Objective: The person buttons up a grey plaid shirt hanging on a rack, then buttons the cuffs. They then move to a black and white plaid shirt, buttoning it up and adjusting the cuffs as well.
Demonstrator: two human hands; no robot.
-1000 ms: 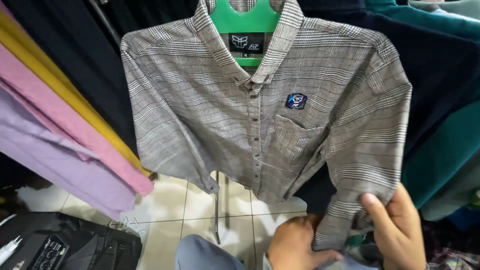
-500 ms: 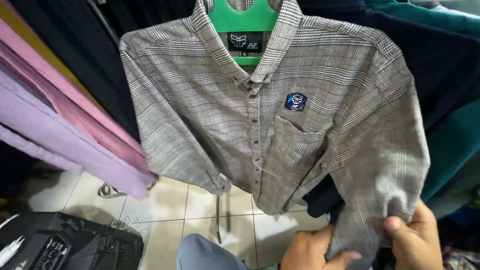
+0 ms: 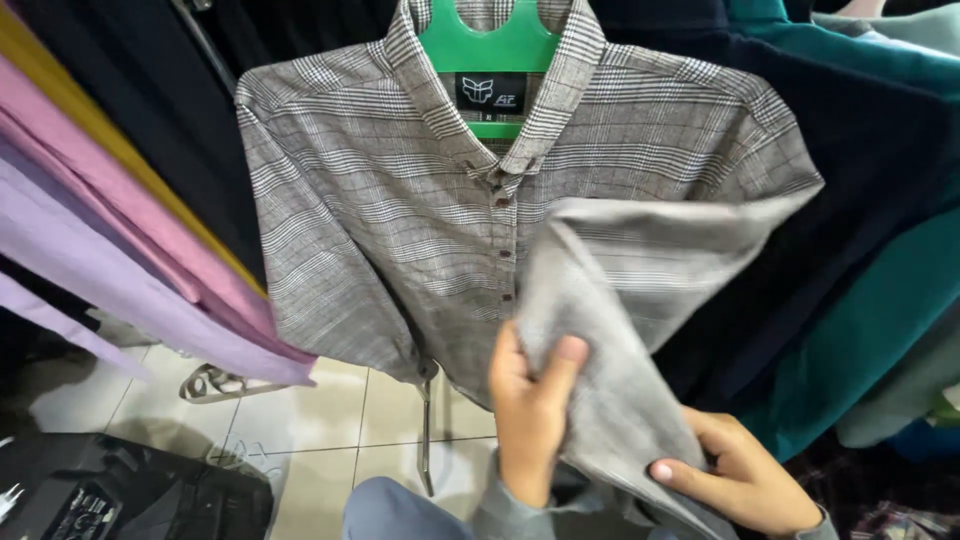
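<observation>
A grey checked button-up shirt (image 3: 390,230) hangs on a green hanger (image 3: 488,40) in front of me. Its right sleeve (image 3: 620,330) is folded across the chest and hides the pocket. My left hand (image 3: 530,410) pinches the folded sleeve against the shirt front, thumb on top. Lower down, at the bottom right, my right hand (image 3: 735,470) grips the sleeve near its cuff end.
Purple, pink and yellow garments (image 3: 90,250) hang at the left. Dark navy and teal garments (image 3: 860,300) hang at the right. A white tiled floor (image 3: 320,420) shows below, with a black bag (image 3: 110,495) at the bottom left.
The right sleeve, which hung down at the shirt's side, has been lifted and folded across the chest. Both hands rose with it, and the chest patch is now covered.
</observation>
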